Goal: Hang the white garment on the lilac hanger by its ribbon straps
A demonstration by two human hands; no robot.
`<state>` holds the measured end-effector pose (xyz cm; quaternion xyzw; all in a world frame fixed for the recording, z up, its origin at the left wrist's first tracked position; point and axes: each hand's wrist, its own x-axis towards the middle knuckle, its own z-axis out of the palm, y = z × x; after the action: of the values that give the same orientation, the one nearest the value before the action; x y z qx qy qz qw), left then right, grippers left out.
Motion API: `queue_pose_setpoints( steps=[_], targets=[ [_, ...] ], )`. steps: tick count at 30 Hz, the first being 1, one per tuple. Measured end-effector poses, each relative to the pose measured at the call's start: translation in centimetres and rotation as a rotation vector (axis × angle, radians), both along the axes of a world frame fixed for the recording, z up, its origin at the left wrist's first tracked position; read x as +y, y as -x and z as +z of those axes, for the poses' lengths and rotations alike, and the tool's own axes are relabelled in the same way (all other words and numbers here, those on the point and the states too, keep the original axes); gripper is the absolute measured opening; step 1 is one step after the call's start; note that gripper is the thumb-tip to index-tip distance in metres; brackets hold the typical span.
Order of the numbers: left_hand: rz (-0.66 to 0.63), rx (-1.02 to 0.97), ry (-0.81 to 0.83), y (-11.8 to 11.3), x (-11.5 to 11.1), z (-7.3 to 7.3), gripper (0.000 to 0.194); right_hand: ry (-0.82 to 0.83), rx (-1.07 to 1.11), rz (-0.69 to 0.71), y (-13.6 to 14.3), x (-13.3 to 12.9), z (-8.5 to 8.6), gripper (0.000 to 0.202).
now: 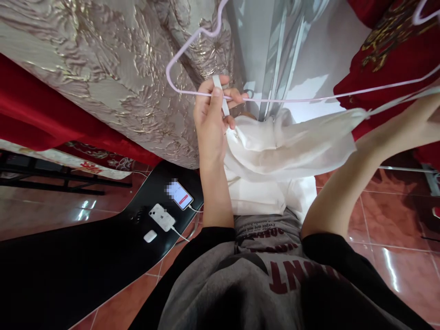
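Note:
A pale pink hanger (292, 100) stretches across the upper middle, its hook end cut off by the top edge. My left hand (215, 103) pinches a white strap (217, 82) between thumb and fingers, at the hanger's lower bar near its left corner. Below the bar hangs a sheer white garment (292, 146), in front of my body. A thin white strip runs from its gathered right part toward the right edge. My right hand (433, 117) is only partly in view at that edge; its fingers are cut off.
A shiny embossed fabric (103, 82) hangs at the upper left, with red cloth (51, 119) beside it. Red garments (388, 59) hang at the right. On a black bench (85, 247) lie two phones with cables (161, 217) and a small white case (150, 236).

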<state>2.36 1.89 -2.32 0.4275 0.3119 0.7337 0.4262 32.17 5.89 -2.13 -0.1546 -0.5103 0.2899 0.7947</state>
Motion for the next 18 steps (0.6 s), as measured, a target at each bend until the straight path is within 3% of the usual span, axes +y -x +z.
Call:
queue_pose_setpoints(
  steps=[2, 3, 4, 7, 9, 13, 15, 18],
  targets=[
    [-0.003, -0.009, 0.007, -0.3, 0.2, 0.0, 0.016, -0.209, -0.063, -0.495, 1.0, -1.7, -1.3, 0.047],
    [-0.012, -0.017, 0.022, -0.6, 0.2, 0.0, 0.018, -0.252, -0.139, -0.684, 1.8, -2.4, -1.5, 0.044],
    [-0.026, -0.028, 0.045, -0.8, 0.3, 0.0, 0.021, -0.225, -0.247, -0.768, 2.8, -3.0, -1.5, 0.038],
    [-0.049, -0.066, 0.115, -1.6, 0.3, 0.1, 0.022, -0.079, -0.566, -0.683, 5.6, -3.8, -0.4, 0.023],
    [-0.037, -0.061, 0.121, -1.7, 0.1, 0.2, 0.016, 0.039, -0.713, -0.569, 6.7, -3.6, 0.1, 0.027],
    [-0.006, 0.026, 0.063, -0.5, -1.0, 0.2, 0.026, 0.183, -0.724, -0.522, 6.9, -2.9, -0.1, 0.035],
    [0.089, 0.046, -0.003, 0.9, -1.5, -0.1, 0.037, 0.195, -0.686, -0.533, 6.7, -3.0, -0.4, 0.032],
    [0.357, 0.032, -0.150, 3.4, -1.8, -0.7, 0.047, 0.191, -0.636, -0.539, 6.4, -3.1, -0.7, 0.027]
  ],
)
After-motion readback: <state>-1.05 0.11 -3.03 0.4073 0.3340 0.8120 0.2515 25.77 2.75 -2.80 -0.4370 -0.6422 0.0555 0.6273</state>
